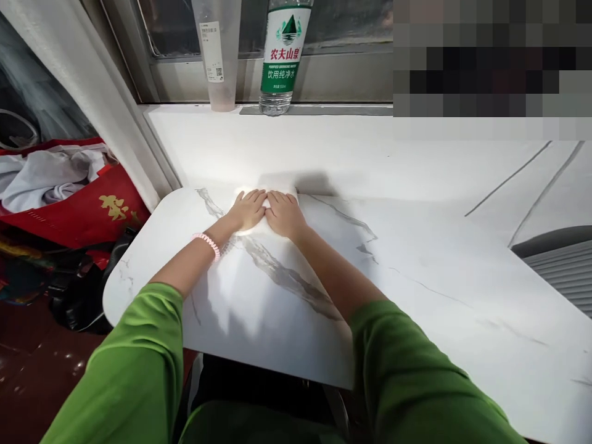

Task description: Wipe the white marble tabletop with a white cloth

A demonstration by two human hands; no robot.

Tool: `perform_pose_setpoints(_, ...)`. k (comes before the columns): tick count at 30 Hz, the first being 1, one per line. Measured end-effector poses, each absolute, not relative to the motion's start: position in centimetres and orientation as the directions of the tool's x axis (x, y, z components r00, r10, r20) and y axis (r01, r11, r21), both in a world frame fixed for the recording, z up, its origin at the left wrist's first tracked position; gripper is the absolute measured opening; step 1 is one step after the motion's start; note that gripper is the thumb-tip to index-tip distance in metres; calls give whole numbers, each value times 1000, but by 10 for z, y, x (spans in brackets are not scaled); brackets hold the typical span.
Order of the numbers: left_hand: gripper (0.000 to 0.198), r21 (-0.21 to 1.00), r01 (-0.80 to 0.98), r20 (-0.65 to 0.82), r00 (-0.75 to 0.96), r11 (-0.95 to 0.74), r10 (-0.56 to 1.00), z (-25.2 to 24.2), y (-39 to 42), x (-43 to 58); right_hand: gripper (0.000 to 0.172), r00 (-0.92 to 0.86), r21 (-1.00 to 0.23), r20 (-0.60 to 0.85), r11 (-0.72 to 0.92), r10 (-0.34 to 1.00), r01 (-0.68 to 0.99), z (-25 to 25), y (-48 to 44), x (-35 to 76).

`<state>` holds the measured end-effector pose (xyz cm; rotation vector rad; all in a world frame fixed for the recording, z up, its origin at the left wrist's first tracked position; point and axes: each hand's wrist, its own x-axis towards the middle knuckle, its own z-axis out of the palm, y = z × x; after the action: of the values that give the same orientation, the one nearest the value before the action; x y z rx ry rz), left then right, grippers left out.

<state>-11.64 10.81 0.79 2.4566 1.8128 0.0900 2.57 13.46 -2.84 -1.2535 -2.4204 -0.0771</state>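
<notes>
Both hands press side by side on a white cloth or tissue [264, 228] near the far edge of a white marble-patterned table [222, 308]. My left hand [250, 210] lies flat, fingers stretched forward, a pink coil band [207, 243] round its wrist. Beside it, thumbs close together, my right hand [283, 213] rests flat with its fingers pointing forward and left. Most of the white piece is hidden under the palms, so whether it is cloth or paper I cannot tell. Neither hand grips it.
On the window ledge behind stand a water bottle [285, 58] with a green and white label and a frosted clear container [219, 61]. At the left are a pale curtain [92, 80] and a red bag [92, 203] with white fabric. A grey ridged object [564, 265] sits at the right.
</notes>
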Motion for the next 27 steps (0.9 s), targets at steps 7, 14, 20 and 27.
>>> perform_pose_setpoints(7,55,126,959,18,253,-254,967,7,136,-111,49,-520,-130,353,591,778,796,-22,162,32)
perform_pose_setpoints(14,54,127,964,57,226,-232,972,4,112,-99,52,-492,-114,353,559,795,821,-23,137,42)
perform_pose_setpoints(20,55,78,953,78,288,-294,954,3,37,-67,53,-519,-92,407,599,752,795,-31,64,80)
perform_pose_setpoints(27,55,34,899,165,426,-437,889,-4,-81,-18,55,-564,-4,411,620,716,785,-31,-65,141)
